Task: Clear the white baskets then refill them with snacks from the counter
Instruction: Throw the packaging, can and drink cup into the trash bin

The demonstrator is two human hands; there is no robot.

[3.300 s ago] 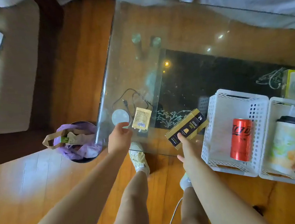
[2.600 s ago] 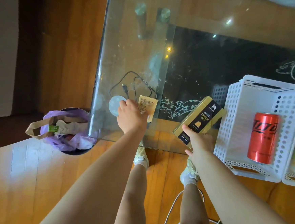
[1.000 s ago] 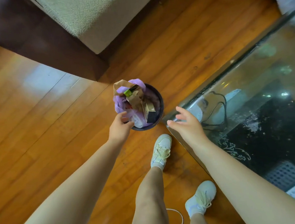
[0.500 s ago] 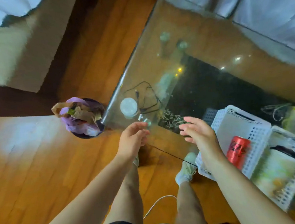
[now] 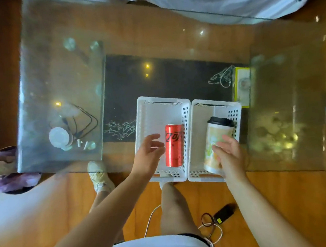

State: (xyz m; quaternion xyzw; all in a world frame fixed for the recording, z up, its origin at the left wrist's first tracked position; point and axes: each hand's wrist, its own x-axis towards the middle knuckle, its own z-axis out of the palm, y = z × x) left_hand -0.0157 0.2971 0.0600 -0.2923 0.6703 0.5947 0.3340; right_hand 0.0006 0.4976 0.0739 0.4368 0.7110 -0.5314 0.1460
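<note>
Two white perforated baskets sit side by side at the near edge of a glass table. The left basket (image 5: 153,112) holds a red soda can (image 5: 173,145) lying on its side. In the right basket (image 5: 200,116) lies a paper cup with a black lid (image 5: 216,136). My left hand (image 5: 150,153) hovers open inside the left basket, just left of the can, fingers spread. My right hand (image 5: 229,153) is open over the lower part of the cup; whether it touches the cup I cannot tell.
The glass table (image 5: 151,36) also carries a white round puck with a black cable (image 5: 59,136) at the left and a yellow-edged box (image 5: 242,86) behind the right basket. A bin with a purple bag (image 5: 4,171) stands on the floor at left. Cables (image 5: 214,222) lie by my feet.
The view swung from the bin back over the table. Both hands, empty since the box and sachet went into the bin, moved right over the baskets, one at the can, one at the cup.
</note>
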